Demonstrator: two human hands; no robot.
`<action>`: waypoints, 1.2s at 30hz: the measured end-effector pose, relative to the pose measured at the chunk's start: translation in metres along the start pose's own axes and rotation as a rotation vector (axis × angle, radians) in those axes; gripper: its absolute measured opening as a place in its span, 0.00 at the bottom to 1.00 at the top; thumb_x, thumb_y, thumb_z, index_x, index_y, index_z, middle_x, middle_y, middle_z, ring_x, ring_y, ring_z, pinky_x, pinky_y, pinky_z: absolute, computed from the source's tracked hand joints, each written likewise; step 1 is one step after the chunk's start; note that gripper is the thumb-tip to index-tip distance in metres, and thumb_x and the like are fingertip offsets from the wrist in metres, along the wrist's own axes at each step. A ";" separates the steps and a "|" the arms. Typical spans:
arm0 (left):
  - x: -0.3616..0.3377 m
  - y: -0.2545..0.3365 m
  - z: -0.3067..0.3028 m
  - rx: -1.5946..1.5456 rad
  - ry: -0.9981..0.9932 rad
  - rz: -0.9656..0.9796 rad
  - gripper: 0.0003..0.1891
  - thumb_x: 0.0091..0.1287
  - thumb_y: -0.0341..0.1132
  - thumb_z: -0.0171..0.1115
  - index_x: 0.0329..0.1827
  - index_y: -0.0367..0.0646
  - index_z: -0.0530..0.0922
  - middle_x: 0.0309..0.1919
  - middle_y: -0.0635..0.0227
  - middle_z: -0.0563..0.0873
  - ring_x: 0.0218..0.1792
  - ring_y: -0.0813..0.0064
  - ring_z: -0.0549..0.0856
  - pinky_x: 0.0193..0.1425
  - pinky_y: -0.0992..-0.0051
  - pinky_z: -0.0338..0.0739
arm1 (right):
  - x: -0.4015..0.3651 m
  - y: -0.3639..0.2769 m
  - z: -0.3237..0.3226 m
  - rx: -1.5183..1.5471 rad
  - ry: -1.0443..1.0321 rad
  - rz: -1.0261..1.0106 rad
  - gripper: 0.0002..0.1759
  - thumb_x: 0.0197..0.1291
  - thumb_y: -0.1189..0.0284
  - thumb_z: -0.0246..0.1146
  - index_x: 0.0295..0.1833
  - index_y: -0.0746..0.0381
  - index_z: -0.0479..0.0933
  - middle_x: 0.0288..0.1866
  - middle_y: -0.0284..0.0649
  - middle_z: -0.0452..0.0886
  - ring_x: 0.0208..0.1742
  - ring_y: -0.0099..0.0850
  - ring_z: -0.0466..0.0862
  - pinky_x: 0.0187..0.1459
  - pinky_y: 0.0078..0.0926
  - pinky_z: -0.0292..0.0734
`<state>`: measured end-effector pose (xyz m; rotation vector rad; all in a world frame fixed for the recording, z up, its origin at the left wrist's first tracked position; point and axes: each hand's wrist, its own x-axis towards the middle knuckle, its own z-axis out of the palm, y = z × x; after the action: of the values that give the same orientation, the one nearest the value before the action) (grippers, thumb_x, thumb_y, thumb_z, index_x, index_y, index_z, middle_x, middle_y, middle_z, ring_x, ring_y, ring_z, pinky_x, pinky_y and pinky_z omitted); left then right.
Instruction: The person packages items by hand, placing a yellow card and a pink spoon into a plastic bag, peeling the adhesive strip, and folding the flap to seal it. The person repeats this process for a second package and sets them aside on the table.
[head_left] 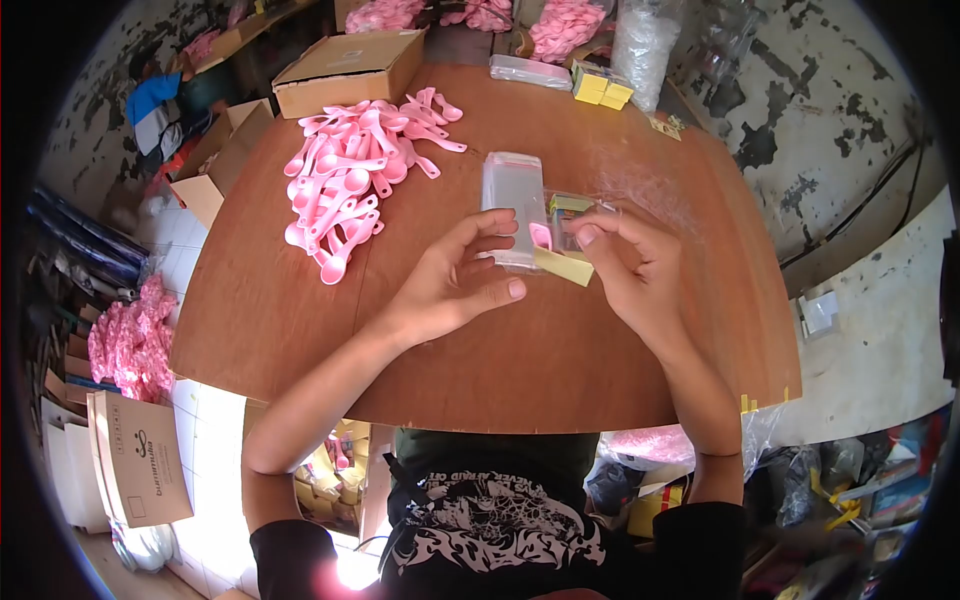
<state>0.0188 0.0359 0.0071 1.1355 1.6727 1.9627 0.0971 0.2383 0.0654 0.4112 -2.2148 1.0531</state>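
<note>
L hand (450, 275) is hovering by the clear bag stack (512, 185) w/ fingers open, R hand (640, 265) is curling (can't tell if gripping) by a pink bit (541, 236) + yellow card (563, 266) at the stack's near right corner, prob. card-handling, needing a gentle pinch.

A broad brown wooden desk (450, 375) carries a loose heap of pink spoons (335, 175) on the left, with a cardboard box (350, 72) behind it. A stack of clear plastic bags (512, 185) lies near the middle, wispy plastic strips (648, 190) to its right, and small yellow boxes (601, 87) near the far edge.
</note>
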 end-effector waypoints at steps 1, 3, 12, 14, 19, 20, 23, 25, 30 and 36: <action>-0.002 -0.001 0.001 0.048 0.008 0.026 0.35 0.63 0.34 0.71 0.70 0.37 0.64 0.62 0.58 0.75 0.65 0.68 0.74 0.68 0.66 0.70 | -0.001 -0.003 0.002 0.003 -0.005 0.002 0.05 0.60 0.78 0.64 0.38 0.69 0.83 0.34 0.40 0.84 0.36 0.27 0.83 0.39 0.22 0.75; -0.001 -0.002 0.003 0.102 0.003 0.062 0.34 0.63 0.33 0.71 0.70 0.37 0.64 0.62 0.57 0.75 0.64 0.68 0.74 0.68 0.67 0.71 | -0.004 -0.007 0.006 0.113 -0.033 0.073 0.05 0.60 0.78 0.64 0.38 0.69 0.83 0.33 0.40 0.84 0.38 0.25 0.82 0.40 0.22 0.75; -0.003 -0.013 0.005 -0.127 0.002 -0.073 0.11 0.69 0.29 0.63 0.52 0.34 0.80 0.45 0.63 0.87 0.47 0.75 0.86 0.54 0.76 0.80 | -0.016 -0.003 0.015 0.555 -0.166 0.574 0.09 0.67 0.75 0.62 0.47 0.70 0.80 0.40 0.38 0.84 0.43 0.24 0.85 0.46 0.18 0.80; -0.004 -0.017 0.005 -0.134 0.055 -0.070 0.10 0.70 0.29 0.63 0.50 0.33 0.82 0.43 0.63 0.87 0.45 0.76 0.86 0.52 0.78 0.81 | -0.022 0.005 0.020 0.563 -0.168 0.554 0.09 0.67 0.75 0.62 0.48 0.70 0.80 0.40 0.38 0.84 0.43 0.23 0.84 0.46 0.18 0.80; -0.006 -0.023 0.002 -0.263 0.068 -0.247 0.13 0.72 0.33 0.60 0.52 0.32 0.80 0.45 0.62 0.87 0.46 0.76 0.86 0.52 0.74 0.83 | -0.037 0.029 0.027 0.584 -0.145 0.556 0.10 0.65 0.75 0.64 0.48 0.70 0.80 0.40 0.39 0.85 0.41 0.21 0.83 0.44 0.18 0.80; -0.006 -0.024 0.002 -0.264 0.065 -0.248 0.13 0.72 0.33 0.60 0.52 0.32 0.80 0.45 0.62 0.87 0.46 0.76 0.86 0.52 0.74 0.83 | -0.038 0.030 0.028 0.565 -0.135 0.560 0.11 0.65 0.75 0.65 0.49 0.70 0.80 0.40 0.38 0.85 0.40 0.21 0.83 0.44 0.18 0.80; -0.008 -0.028 0.002 -0.236 0.075 -0.247 0.14 0.73 0.35 0.58 0.54 0.33 0.79 0.45 0.62 0.86 0.46 0.74 0.86 0.51 0.71 0.85 | -0.041 0.038 0.031 0.539 -0.123 0.561 0.11 0.65 0.75 0.65 0.50 0.70 0.80 0.39 0.39 0.85 0.39 0.21 0.83 0.43 0.18 0.80; -0.009 -0.029 0.002 -0.268 0.101 -0.259 0.15 0.74 0.35 0.58 0.56 0.34 0.79 0.45 0.62 0.87 0.46 0.74 0.86 0.51 0.71 0.85 | -0.041 0.039 0.033 0.534 -0.124 0.556 0.11 0.66 0.75 0.64 0.50 0.70 0.80 0.39 0.39 0.85 0.39 0.21 0.83 0.42 0.18 0.80; -0.009 -0.028 0.000 -0.334 0.119 -0.240 0.13 0.74 0.30 0.53 0.57 0.36 0.79 0.46 0.59 0.87 0.44 0.72 0.88 0.51 0.70 0.85 | -0.040 0.037 0.031 0.602 -0.063 0.496 0.09 0.66 0.76 0.63 0.47 0.70 0.81 0.40 0.40 0.85 0.40 0.23 0.84 0.43 0.20 0.81; -0.011 -0.028 -0.008 -0.363 0.052 -0.184 0.12 0.75 0.29 0.53 0.56 0.37 0.80 0.46 0.62 0.86 0.45 0.73 0.87 0.51 0.70 0.85 | -0.042 0.042 0.026 0.589 -0.117 0.368 0.06 0.66 0.82 0.61 0.43 0.69 0.82 0.41 0.39 0.85 0.40 0.24 0.84 0.43 0.22 0.80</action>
<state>0.0129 0.0301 -0.0229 0.7766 1.3165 2.0784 0.0958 0.2448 0.0007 0.3209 -2.0927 1.9358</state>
